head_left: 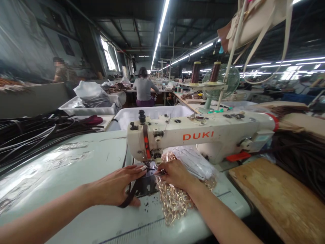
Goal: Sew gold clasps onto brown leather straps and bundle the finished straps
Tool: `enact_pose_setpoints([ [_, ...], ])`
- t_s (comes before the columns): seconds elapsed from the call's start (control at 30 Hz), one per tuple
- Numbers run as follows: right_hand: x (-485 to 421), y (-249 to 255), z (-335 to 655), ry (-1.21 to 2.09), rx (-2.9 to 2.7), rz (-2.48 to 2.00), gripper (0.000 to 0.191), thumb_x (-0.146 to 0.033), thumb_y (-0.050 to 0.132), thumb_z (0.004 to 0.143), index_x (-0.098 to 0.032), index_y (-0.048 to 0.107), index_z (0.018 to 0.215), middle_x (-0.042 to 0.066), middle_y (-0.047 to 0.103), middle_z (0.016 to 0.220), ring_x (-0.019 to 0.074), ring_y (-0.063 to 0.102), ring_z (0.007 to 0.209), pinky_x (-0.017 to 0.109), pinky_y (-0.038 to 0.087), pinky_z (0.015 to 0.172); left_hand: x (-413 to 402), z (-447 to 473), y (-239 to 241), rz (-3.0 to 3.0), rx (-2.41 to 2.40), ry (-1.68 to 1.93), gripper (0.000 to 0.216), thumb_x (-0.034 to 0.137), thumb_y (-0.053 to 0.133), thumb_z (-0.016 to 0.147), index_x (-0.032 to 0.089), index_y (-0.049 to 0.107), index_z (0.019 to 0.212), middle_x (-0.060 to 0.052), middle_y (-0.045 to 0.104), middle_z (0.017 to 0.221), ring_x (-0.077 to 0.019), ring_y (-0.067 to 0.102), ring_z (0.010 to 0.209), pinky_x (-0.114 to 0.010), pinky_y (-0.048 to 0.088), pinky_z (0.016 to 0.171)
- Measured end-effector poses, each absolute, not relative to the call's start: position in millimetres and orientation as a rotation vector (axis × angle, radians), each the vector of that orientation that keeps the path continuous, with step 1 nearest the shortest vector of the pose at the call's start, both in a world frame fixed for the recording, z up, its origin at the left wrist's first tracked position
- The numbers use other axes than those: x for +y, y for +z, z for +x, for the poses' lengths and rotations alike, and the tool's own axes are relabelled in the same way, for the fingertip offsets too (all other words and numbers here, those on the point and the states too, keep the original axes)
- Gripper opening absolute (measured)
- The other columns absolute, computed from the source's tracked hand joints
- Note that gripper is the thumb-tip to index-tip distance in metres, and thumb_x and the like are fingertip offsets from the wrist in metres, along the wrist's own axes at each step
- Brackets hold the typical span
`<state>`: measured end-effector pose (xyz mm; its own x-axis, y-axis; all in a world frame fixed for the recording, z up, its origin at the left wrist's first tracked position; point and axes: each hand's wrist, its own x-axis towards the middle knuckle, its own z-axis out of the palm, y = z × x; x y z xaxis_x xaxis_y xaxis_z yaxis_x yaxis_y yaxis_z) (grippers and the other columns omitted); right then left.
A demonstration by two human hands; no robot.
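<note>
Fingers of the person's left hand lie close together, stretched toward the needle, the thumb standing apart below; a dark strap loops through the space between, though whether they grip it I can't tell. That strap curves up from the thumb toward the metal plate beneath the sewing head. Across from it, the right hand has its fingers bent inward, pinching a small dark piece just beside the presser foot; what exactly it is, I can't make out. Under and around that wrist sprawls a heap of gold-coloured metal hooks, with a clear plastic bag lying behind. Over both hands stretches the white sewing machine, DUKI in orange letters along its arm, mounted on a pale green counter with ruler marks near its front edge. To the right sits a worn wooden board; far left, a tangle of dark strips. Behind the machine I see a white bin, two brown thread spools and a green fan. Farther off, someone in a grey top sits facing away, under long tube lights.
</note>
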<state>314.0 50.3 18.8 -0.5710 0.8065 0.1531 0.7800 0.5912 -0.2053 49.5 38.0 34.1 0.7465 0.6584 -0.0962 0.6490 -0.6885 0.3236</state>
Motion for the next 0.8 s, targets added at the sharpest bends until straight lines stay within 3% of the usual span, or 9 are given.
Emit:
enact_pose_setpoints([
  [0.3,50,21,313,0.178,-2.615,-1.326,0.022,-0.039,0.054,0.089,-0.027,0.068,0.1,0.002,0.073,0.09,0.0214,0.067,0.087,0.027,0.042,0.072,-12,71,35,2.528,1.168,-0.069,0.112,0.081,0.05,0.069,0.007,0.018,0.147,-0.018,0.012,0.152,-0.0344,0.019,0.139,-0.048,0.024,0.113],
  [0.43,49,22,312,0.217,-2.599,-1.331,0.019,-0.033,0.056,0.087,-0.028,0.068,0.1,0.0,0.073,0.092,0.0188,0.067,0.087,0.026,0.042,0.075,-37,80,22,2.596,1.232,-0.043,0.107,0.076,0.051,0.072,0.003,0.022,0.145,-0.022,0.014,0.149,-0.038,0.023,0.137,-0.051,0.033,0.109],
  [0.5,48,23,312,0.236,-2.591,-1.339,0.019,-0.03,0.056,0.086,-0.028,0.068,0.101,-0.001,0.073,0.093,0.0174,0.067,0.088,0.025,0.043,0.076,-46,85,13,2.729,1.215,0.152,0.104,0.068,0.056,0.074,0.006,0.017,0.147,-0.022,0.02,0.148,-0.0373,0.028,0.135,-0.048,0.036,0.109],
  [0.63,47,26,310,0.251,-2.573,-1.352,0.018,-0.03,0.056,0.086,-0.029,0.069,0.099,-0.002,0.073,0.091,0.0171,0.067,0.086,0.024,0.043,0.074,-49,89,-12,2.876,1.201,0.576,0.104,0.051,0.062,0.08,0.017,-0.011,0.147,-0.017,0.03,0.147,-0.0332,0.038,0.132,-0.042,0.037,0.11],
  [0.8,44,31,308,0.284,-2.538,-1.351,0.017,-0.03,0.058,0.083,-0.029,0.07,0.095,-0.002,0.073,0.088,0.0171,0.068,0.083,0.024,0.044,0.073,-50,90,-33,2.864,1.211,0.603,0.09,0.037,0.052,0.088,0.026,-0.018,0.144,-0.008,0.042,0.143,-0.0293,0.046,0.127,-0.038,0.046,0.105],
])
